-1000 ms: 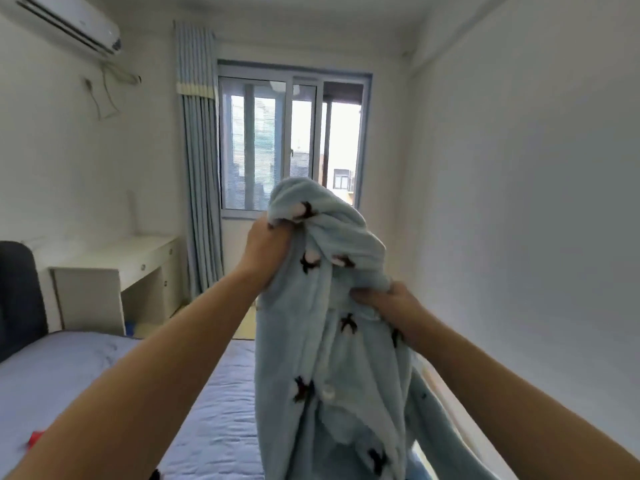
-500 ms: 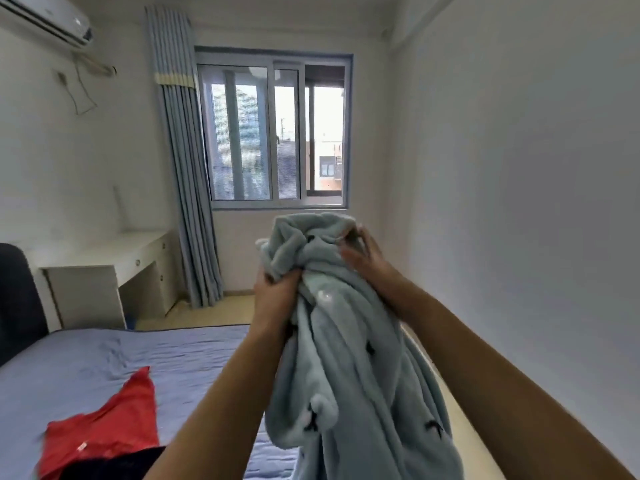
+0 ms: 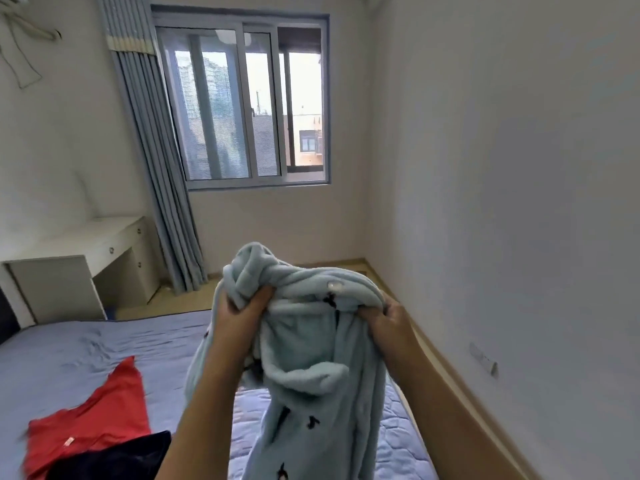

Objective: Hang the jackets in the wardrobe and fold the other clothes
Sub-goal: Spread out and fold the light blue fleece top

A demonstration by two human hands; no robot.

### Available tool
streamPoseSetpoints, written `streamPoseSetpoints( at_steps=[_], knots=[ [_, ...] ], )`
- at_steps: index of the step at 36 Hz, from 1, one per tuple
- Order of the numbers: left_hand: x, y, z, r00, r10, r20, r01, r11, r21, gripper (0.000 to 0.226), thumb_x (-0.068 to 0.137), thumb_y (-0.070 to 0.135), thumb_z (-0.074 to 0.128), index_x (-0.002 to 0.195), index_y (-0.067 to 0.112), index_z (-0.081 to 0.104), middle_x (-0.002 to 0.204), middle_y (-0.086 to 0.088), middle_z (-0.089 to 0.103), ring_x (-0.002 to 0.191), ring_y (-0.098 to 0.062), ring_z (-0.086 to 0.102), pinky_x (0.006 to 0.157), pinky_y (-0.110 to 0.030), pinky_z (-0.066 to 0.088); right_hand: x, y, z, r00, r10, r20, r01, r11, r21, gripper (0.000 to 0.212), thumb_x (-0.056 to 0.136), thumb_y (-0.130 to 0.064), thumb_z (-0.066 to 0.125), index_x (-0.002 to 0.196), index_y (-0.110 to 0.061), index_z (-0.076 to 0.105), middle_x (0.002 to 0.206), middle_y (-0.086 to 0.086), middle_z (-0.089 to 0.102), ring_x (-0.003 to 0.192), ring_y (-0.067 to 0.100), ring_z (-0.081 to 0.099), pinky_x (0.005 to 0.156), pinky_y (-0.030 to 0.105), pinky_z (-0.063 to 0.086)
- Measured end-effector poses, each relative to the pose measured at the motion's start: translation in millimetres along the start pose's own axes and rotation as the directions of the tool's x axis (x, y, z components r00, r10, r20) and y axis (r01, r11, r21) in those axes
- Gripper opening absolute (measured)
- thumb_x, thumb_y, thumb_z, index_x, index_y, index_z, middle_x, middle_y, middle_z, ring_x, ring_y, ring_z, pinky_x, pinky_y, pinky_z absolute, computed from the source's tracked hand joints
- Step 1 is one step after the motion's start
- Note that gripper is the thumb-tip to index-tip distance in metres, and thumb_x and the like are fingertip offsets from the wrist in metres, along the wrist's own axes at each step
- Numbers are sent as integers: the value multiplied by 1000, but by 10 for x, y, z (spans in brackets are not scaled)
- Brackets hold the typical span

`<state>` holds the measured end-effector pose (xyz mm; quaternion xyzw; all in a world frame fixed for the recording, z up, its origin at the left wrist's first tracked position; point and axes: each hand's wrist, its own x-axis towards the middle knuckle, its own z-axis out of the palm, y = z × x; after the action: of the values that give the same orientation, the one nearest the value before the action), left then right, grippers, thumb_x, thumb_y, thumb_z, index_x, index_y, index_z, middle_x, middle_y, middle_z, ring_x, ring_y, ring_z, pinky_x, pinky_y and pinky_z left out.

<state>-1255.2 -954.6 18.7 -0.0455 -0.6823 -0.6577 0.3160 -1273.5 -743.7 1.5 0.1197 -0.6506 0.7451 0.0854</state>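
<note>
item: pale blue fleece garment [image 3: 311,344] — hanging bunched at lower centre of the frame, over the bed [image 3: 131,341] | left hand [image 3: 239,315] gripping its top bunch, right hand [image 3: 388,322] pinching a fold beside it | handling: seeming soft, bulky, light, floppy — taking it by the shoulders likely working best

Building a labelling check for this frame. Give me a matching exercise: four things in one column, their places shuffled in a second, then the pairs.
Things
1. light blue fleece garment
2. red garment
3. dark garment
4. white desk

Places
A. beside the curtain
B. gripped by the left hand and the right hand
C. spread on the bed
D. at the bottom edge of the view, against the red garment

Pairs: 1-B, 2-C, 3-D, 4-A
</note>
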Motion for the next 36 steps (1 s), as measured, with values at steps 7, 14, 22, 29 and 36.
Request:
streamPoseSetpoints(
  at_steps=[7,14,22,29,36],
  knots=[
    [-145,-517,-387,882,-461,-95,460,803,377,41,86,31,67,120,16,49,110,-12,63,95,-25,58,82,-41,50,115,77,171,979,193,-63,-167,943,288,13,88,-15,62,97,-11,70,89,8,74,79,18,70,61,27,56],
    [-252,-579,-284,913,-308,268,152,865,478,98,74,26,79,144,51,14,147,4,34,133,-16,36,107,-38,36,308,68,283,974,201,105,-217,959,183,19,86,-23,65,98,-11,72,104,15,71,94,25,68,79,38,55],
    [-99,-411,235,990,-22,139,-15,966,258,43,65,11,42,91,43,56,78,20,64,75,17,55,63,-4,40,440,90,301,965,188,184,-201,978,57,13,88,-18,61,93,-18,73,97,9,74,91,23,70,74,33,58],
    [197,-269,147,954,216,209,-274,913,303,41,64,-4,42,88,21,64,81,15,67,76,5,59,68,-11,43,443,-7,-130,879,241,411,-81,925,-371,45,88,0,60,127,-21,53,115,11,63,100,17,61,83,23,50],
    [335,-147,377,764,322,559,-582,717,384,31,68,-2,49,90,10,68,85,4,63,75,-20,60,65,-34,49,564,-74,104,801,170,574,184,842,-506,20,81,7,59,100,3,64,89,21,63,82,14,55,80,44,51]
  ],
)
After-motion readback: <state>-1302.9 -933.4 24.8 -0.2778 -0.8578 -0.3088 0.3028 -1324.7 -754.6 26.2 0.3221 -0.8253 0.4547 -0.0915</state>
